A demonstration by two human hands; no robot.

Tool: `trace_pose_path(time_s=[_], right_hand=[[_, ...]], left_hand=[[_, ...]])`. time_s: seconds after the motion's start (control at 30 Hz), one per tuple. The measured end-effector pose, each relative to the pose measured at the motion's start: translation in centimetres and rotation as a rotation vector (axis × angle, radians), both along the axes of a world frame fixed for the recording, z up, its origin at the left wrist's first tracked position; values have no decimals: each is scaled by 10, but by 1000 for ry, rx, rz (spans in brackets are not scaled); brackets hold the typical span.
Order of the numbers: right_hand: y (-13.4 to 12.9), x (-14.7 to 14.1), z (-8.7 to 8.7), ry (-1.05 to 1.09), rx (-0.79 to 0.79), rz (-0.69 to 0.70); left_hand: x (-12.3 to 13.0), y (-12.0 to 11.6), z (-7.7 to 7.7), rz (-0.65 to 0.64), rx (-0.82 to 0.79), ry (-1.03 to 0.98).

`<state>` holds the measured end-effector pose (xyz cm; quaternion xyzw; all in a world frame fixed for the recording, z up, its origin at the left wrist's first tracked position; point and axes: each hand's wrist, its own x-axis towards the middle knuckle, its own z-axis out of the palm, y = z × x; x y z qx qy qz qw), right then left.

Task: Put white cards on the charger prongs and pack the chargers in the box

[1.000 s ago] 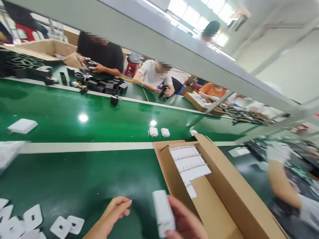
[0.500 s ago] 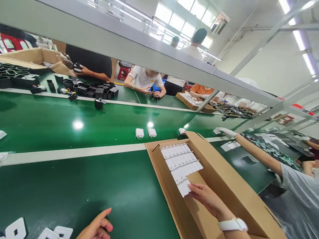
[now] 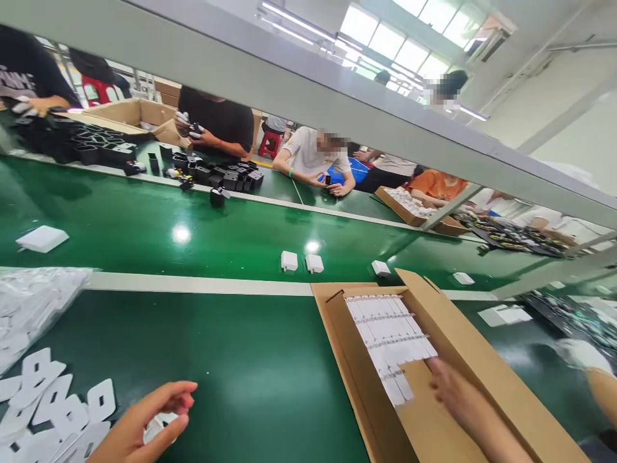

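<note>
White cut-out cards (image 3: 62, 405) piled at lower left, beside a plastic bag (image 3: 33, 315) cut off by the frame; left hand (image 3: 139, 418), fingers curled around a small white piece (image 3: 159, 427), mostly hidden; carton (image 3: 357, 366) with rows of white units (image 3: 385, 334), partly covered by a cardboard flap (image 3: 419, 411); right hand (image 3: 463, 399), cut off below, fingers open on the flap, just beside the rows; co-worker's gloved hand (image 3: 581, 354), blurred, at right edge
</note>
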<state>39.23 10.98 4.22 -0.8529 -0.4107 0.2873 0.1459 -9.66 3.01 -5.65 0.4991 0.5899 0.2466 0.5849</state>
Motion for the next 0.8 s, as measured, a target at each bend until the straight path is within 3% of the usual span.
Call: trace_pose_path(time_s=[0.03, 0.1, 0.13, 0.17, 0.23, 0.33, 0.47, 0.6, 0.7, 0.8], right_hand=[[16, -12, 15, -69, 55, 48], [54, -50, 37, -326, 193, 293], [76, -74, 41, -403, 199, 485], [98, -100, 40, -419, 191, 574], [143, -150, 25, -429, 183, 713], [202, -203, -16, -466, 168, 824], [252, -224, -58, -466, 139, 841], [277, -213, -73, -379, 101, 771], [275, -203, -74, -270, 161, 663], [251, -205, -67, -132, 313, 501]], left_hand=[[-9, 1, 3, 38, 0, 75], [-22, 2, 5, 102, 31, 211], [-26, 2, 5, 115, 75, 268], [-27, 3, 4, 87, 139, 314], [-27, 3, 0, -82, 299, 389], [-20, 1, -9, -321, 472, 533], [-9, 0, -17, -300, 395, 625], [-9, 8, -17, -233, 293, 533], [-13, 17, -9, -83, 224, 417], [-14, 26, -1, 123, 108, 194]])
